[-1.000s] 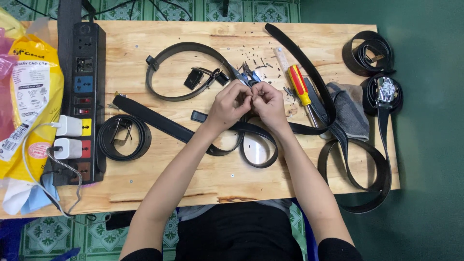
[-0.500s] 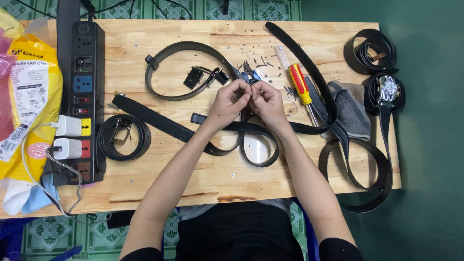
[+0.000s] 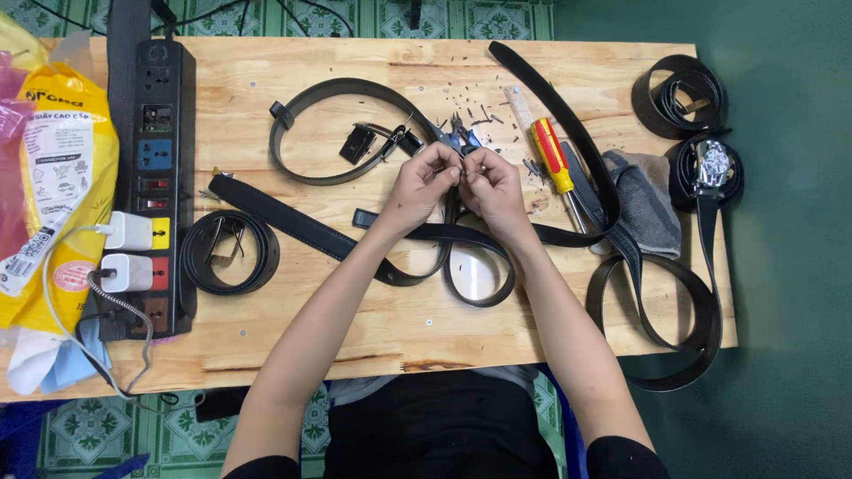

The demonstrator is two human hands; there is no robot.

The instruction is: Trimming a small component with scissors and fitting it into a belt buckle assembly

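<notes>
Little has changed over the last second: the left hand [image 3: 424, 182] and right hand [image 3: 490, 184] stay pinched together on the end of a black belt [image 3: 461, 238] mid-table, beside the pliers [image 3: 454, 135], so the fiddly work continues

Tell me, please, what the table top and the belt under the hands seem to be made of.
The table top looks like pale unpainted wood: grain lines and knots show. The belt looks like black leather or an imitation, smooth with a slight sheen; which one cannot be told. Both the left hand and the right hand pinch its end.
</notes>
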